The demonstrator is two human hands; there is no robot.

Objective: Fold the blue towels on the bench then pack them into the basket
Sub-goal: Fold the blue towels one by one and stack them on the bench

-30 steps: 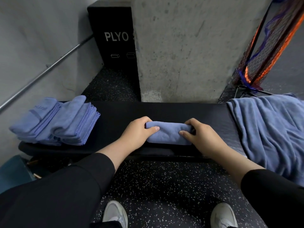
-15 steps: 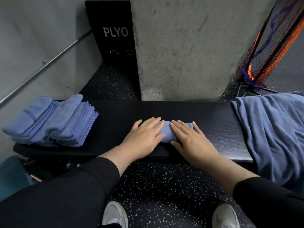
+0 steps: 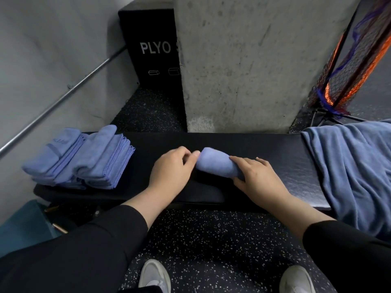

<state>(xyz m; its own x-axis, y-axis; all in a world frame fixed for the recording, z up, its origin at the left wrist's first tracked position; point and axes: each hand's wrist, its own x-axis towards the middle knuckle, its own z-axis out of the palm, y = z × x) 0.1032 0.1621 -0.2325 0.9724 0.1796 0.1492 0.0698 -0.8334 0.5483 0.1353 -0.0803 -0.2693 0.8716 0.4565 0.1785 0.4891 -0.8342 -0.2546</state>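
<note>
While the concrete pillar [image 3: 243, 60] rose straight behind the black bench [image 3: 275, 157] and took up most of the back of the view, a grey wall [image 3: 42, 49] with a metal rail [image 3: 63, 96] ran down the left side. A black box marked PLYO [image 3: 150, 49] stood in the corner between wall and pillar, partly hidden by the pillar edge. An orange and blue net [image 3: 349, 66] leaned at the far right. The floor was dark speckled rubber [image 3: 211, 240]. On the right end of the bench a loose blue towel [image 3: 355, 166] lay spread and wrinkled, hanging over the near edge. On the left end sat a stack of folded blue towels [image 3: 88, 161], in two side-by-side piles, edges showing. A teal object [image 3: 23, 223] showed under the bench at lower left, could not tell what it was. Both arms wore black sleeves [image 3: 84, 250], and two pale shoes [image 3: 155, 275] showed at the bottom. Mid-bench, near the front edge, lay the small folded towel [image 3: 215, 163], a compact rounded bundle, light blue, tilted with its left end raised. The right hand [image 3: 260, 178] gripped its right end, fingers curled over it. The left hand [image 3: 171, 168] had fingers bent, fingertips touching the bundle's left end; could not tell if it was actually pinching.
</note>
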